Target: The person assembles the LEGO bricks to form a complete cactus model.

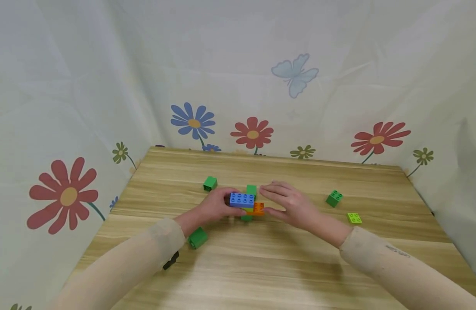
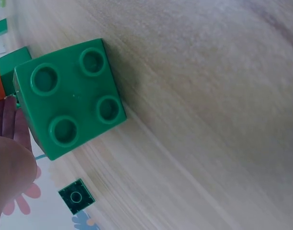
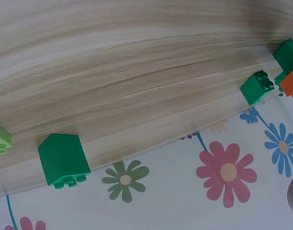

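"Firstly, how do we find the left hand point(image 1: 214, 206)?"

"Reaching inward, thumb on the near side, fingers on the far side. Its grip pinches the brick stack point(image 1: 247, 205) over the middle of the table point(image 1: 238, 267). We see a blue brick point(image 1: 241, 199) on top, an orange brick point(image 1: 258, 209) jutting right, and green bricks point(image 1: 251, 189) showing behind and below."

"And the right hand point(image 1: 293, 206)?"

"We record it just right of the stack, fingers extended leftward, thumb apart; that grip is spread. Whether it touches the orange brick, we cannot tell."

"Loose items?"

"We note a green block point(image 1: 198, 238) near the left cuff point(image 1: 171, 234) and a lime piece point(image 1: 354, 218) beyond the right hand."
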{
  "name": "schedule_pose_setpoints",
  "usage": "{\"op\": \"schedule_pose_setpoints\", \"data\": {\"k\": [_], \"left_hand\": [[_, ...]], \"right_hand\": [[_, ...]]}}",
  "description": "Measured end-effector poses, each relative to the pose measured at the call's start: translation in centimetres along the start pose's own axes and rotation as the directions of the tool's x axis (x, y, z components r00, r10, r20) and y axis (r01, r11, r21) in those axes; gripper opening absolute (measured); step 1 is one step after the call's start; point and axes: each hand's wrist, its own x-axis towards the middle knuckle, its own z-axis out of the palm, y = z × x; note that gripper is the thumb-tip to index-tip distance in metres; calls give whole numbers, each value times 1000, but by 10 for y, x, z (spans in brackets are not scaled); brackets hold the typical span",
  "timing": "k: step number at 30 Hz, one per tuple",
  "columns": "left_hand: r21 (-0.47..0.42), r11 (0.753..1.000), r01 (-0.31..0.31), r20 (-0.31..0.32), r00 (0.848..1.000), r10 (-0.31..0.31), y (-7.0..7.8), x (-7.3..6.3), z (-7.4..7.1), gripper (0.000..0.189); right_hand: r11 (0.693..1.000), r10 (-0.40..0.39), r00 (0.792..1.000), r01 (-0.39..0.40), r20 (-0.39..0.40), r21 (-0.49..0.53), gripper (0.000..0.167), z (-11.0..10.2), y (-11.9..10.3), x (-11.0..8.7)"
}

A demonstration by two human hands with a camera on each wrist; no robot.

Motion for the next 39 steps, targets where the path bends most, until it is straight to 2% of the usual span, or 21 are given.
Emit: {"op": "schedule_pose_setpoints", "data": {"k": [8, 19, 26, 34, 39], "left_hand": [[7, 1000, 28, 17, 999, -28, 1, 2, -4, 51], [15, 999, 35, 62, 997, -36, 3, -2, -14, 58], [82, 996, 40, 56, 997, -44, 3, -2, -22, 59], [97, 995, -2, 89, 996, -6, 3, -4, -30, 60], [123, 992, -34, 112, 994, 20, 4, -8, -38, 58]], "right_hand": [[996, 81, 996, -82, 35, 37, 63, -6, 1, -7], [991, 121, 992, -123, 34, 50, 64, -9, 3, -10], [986, 155, 986, -159, 60, 60, 64, -8, 3, -11], [962, 236, 968, -245, 86, 118, 65, -3, -2, -9], [930, 315, 942, -330, 115, 163, 62, 4, -8, -4]]}}
